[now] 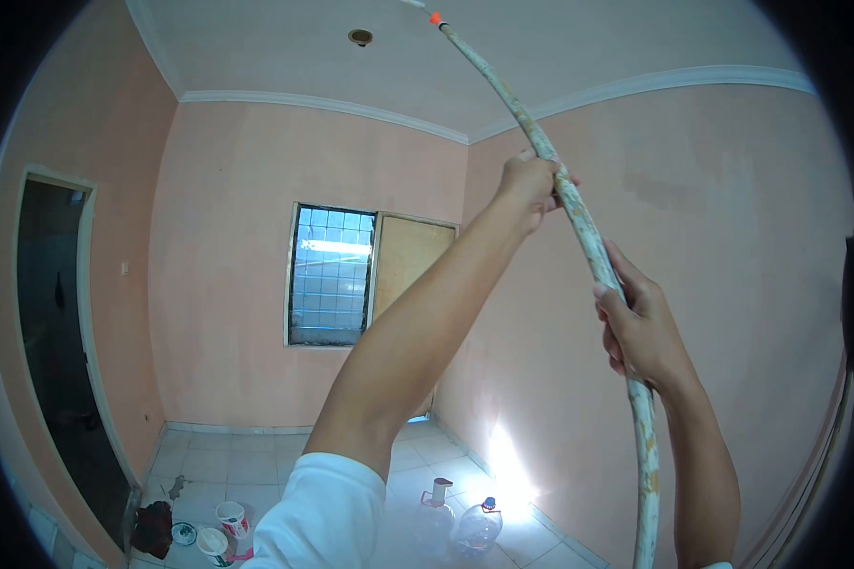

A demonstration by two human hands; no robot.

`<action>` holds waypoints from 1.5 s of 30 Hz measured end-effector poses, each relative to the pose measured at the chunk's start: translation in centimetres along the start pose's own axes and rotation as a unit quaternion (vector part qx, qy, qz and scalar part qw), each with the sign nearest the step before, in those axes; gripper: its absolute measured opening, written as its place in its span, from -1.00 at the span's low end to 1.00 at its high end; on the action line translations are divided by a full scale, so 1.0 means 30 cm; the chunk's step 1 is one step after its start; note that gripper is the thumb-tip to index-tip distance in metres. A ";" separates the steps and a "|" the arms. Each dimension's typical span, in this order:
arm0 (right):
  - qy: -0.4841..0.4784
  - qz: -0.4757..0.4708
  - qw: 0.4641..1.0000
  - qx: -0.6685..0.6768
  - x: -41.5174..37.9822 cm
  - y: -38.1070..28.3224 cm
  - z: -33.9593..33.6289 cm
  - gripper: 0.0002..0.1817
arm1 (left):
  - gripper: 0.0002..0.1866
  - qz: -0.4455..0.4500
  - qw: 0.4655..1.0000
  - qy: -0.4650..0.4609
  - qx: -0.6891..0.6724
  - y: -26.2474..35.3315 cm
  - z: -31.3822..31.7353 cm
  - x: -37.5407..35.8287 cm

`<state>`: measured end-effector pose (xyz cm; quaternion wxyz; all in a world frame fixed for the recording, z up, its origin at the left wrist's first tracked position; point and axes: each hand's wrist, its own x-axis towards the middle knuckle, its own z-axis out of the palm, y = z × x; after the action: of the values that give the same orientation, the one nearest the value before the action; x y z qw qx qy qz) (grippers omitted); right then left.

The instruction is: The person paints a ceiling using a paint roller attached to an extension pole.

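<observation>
A long pole (587, 237), whitish with worn patches, runs from the bottom right up toward the ceiling. Near its far end is an orange piece (436, 18), and the tip beyond it reaches the top edge of the view. My left hand (533, 190) grips the pole at its upper part, arm stretched out. Lower down, my right hand (640, 327) is wrapped round the same pole, with the thumb across it.
Pink walls (228, 256) meet a pale ceiling (285, 47) with a round fixture (361, 37). Ahead are a barred window (332, 270) and a door (410, 261). Plastic bottles (479, 527), tubs (232, 518) and a dark cloth (153, 529) lie on the tiled floor. A doorway (62, 332) opens at left.
</observation>
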<state>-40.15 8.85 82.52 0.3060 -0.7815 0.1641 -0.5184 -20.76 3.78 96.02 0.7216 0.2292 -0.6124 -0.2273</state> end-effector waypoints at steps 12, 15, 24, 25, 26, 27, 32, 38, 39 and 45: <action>-0.028 -0.020 0.999 0.003 0.355 0.139 0.324 -0.34 | -0.79 -0.036 0.998 0.042 0.021 -0.066 -0.444 0.246; -0.038 -0.030 0.999 0.008 0.413 0.171 0.385 -0.35 | -0.78 -0.028 0.998 0.053 0.021 -0.090 -0.519 0.275; -0.043 -0.033 0.998 0.029 0.555 0.254 0.525 -0.35 | -0.78 -0.038 0.996 0.058 0.053 -0.137 -0.699 0.367; -0.046 -0.033 0.998 0.032 0.568 0.263 0.532 -0.35 | -0.79 -0.039 0.996 0.057 0.057 -0.143 -0.712 0.373; -0.047 -0.029 0.998 0.031 0.569 0.245 0.552 -0.35 | -0.79 -0.036 0.996 0.053 0.060 -0.129 -0.733 0.372; -0.048 -0.026 0.998 0.031 0.568 0.243 0.558 -0.36 | -0.80 -0.033 0.996 0.051 0.065 -0.125 -0.739 0.368; -0.056 -0.012 0.997 0.050 0.522 0.189 0.551 -0.35 | -0.81 -0.030 0.996 0.050 0.062 -0.075 -0.710 0.315; -0.043 -0.001 0.997 0.064 0.368 0.104 0.481 -0.33 | -0.80 -0.023 0.998 0.030 0.041 -0.006 -0.586 0.204; -0.035 0.001 0.998 0.056 0.329 0.081 0.461 -0.33 | -0.79 -0.018 0.999 0.028 0.038 0.015 -0.545 0.168; -0.024 0.008 0.997 0.071 0.032 -0.123 0.360 -0.32 | -0.66 0.008 1.000 -0.005 0.029 0.177 -0.343 -0.077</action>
<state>-30.15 14.43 82.64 0.3689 -0.7685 0.1259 -0.5074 -10.66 9.93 95.95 0.7133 0.2433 -0.6245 -0.2050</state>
